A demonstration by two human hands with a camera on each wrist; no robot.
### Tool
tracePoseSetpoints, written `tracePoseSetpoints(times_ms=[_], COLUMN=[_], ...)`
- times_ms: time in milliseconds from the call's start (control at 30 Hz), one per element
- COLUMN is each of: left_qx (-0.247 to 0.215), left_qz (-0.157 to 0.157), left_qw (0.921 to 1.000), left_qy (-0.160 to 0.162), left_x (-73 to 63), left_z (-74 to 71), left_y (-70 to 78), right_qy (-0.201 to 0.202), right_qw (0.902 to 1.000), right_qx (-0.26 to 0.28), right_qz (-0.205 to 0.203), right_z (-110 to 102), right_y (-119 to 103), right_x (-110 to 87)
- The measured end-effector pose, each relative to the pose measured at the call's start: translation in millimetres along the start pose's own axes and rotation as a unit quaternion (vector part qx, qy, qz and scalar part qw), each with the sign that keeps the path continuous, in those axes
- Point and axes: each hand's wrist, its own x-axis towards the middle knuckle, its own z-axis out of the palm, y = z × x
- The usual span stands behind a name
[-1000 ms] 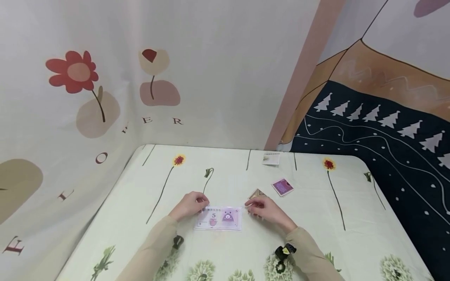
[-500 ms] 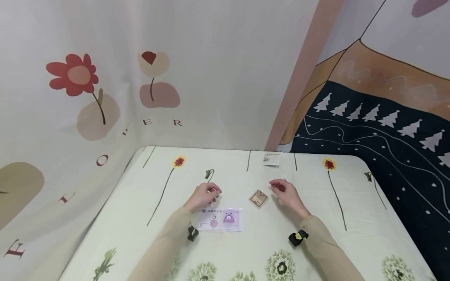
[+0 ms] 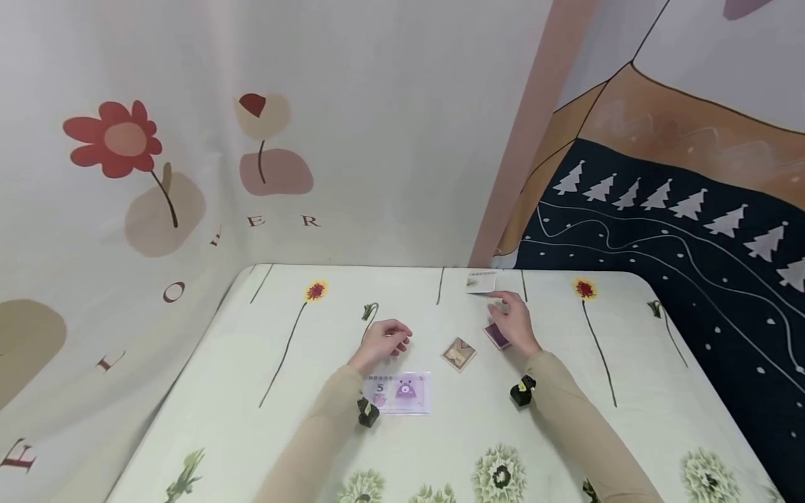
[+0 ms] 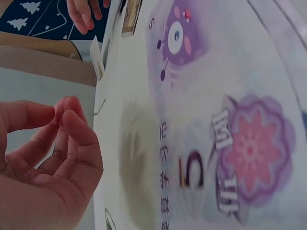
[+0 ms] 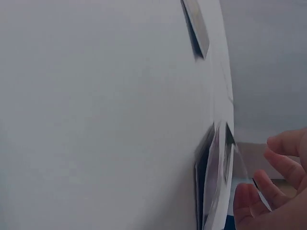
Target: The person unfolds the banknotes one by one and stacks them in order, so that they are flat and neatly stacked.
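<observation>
A purple play banknote (image 3: 410, 402) marked 5 lies flat near the table's middle, partly covered by the left wrist strap. Just above it hovers my left hand (image 3: 381, 342), fingers loosely curled, thumb near fingertips, nothing held. In the left wrist view that hand (image 4: 57, 167) is beside the large printed note (image 4: 192, 105). My right hand (image 3: 517, 323) reaches over a small purple square of paper (image 3: 493, 337), partly hiding it, with fingertips by the near edge of a white card (image 3: 481, 282). The right wrist view shows its fingers (image 5: 283, 167) apart, beside a layered folded piece (image 5: 216, 187).
A small brown square of paper (image 3: 459, 353) lies between the hands. Flower-printed white cloth covers the table (image 3: 553, 433). Pale printed curtain (image 3: 377, 140) stands behind and to the left, with dark tree-patterned fabric (image 3: 629, 230) on the right.
Both hands have left the banknote's upper edge. My right hand moved right and back toward the white card, uncovering the brown square; my left moved slightly right and up.
</observation>
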Motion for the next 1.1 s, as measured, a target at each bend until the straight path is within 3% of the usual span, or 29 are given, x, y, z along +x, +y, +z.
tracePoseSetpoints(times_ms=[400, 700, 933, 1100], left_qx=[-0.026, -0.056, -0.065, -0.086], left_qz=[0.001, -0.01, -0.012, -0.024], left_qw=[0.9996, 0.9981, 0.9976, 0.996], left_qy=[-0.013, -0.022, -0.023, -0.001], left_x=[9.0, 14.2, 20.5, 36.8], left_z=[11.7, 21.1, 32.4, 43.2], left_y=[2.7, 5.0, 8.5, 12.0], right_qy=[0.039, 0.069, 0.062, 0.062], right_qw=[0.9969, 0.9937, 0.9929, 0.9932], right_qx=[-0.067, -0.06, -0.082, -0.077], right_qz=[-0.01, 0.065, 0.059, 0.062], right_z=[3.7, 12.2, 21.3, 22.7], right_y=[12.6, 13.3, 18.7, 17.5], right_x=[32.8, 35.6, 37.0, 37.7])
